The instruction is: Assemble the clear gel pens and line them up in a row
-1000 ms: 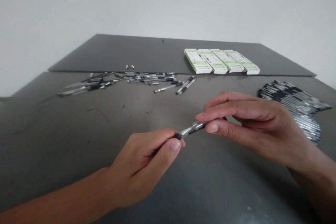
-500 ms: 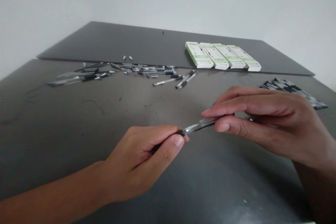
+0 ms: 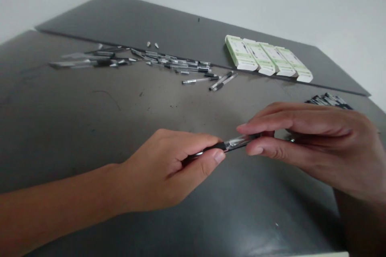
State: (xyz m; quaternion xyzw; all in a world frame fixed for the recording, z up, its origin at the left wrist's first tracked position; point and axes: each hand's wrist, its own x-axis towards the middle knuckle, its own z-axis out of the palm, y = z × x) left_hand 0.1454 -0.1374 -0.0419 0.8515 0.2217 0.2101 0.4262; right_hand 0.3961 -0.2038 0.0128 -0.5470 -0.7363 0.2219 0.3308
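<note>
Between thumb and fingers, my left hand (image 3: 177, 168) pinches a pen by its black grip (image 3: 215, 146). The pen's tip end points right and sits inside a clear pen cap (image 3: 239, 141) with a dark clip. My right hand (image 3: 310, 144) is closed on that cap with thumb and fingertips. A small shiny piece (image 3: 292, 139) shows among the right hand's fingers; what it belongs to is hidden.
Loose pens (image 3: 177, 64) lie in a row across the table (image 3: 120, 116), with blurred ones (image 3: 90, 61) at the left. Several green-and-white boxes (image 3: 268, 58) lie on the raised back board (image 3: 169, 24). Behind my right hand is a pile of capped pens (image 3: 328, 101).
The pen tip, half a second ago at the cap's mouth, is now inside the cap, and my hands are closer together. The camera view has tilted and shifted slightly.
</note>
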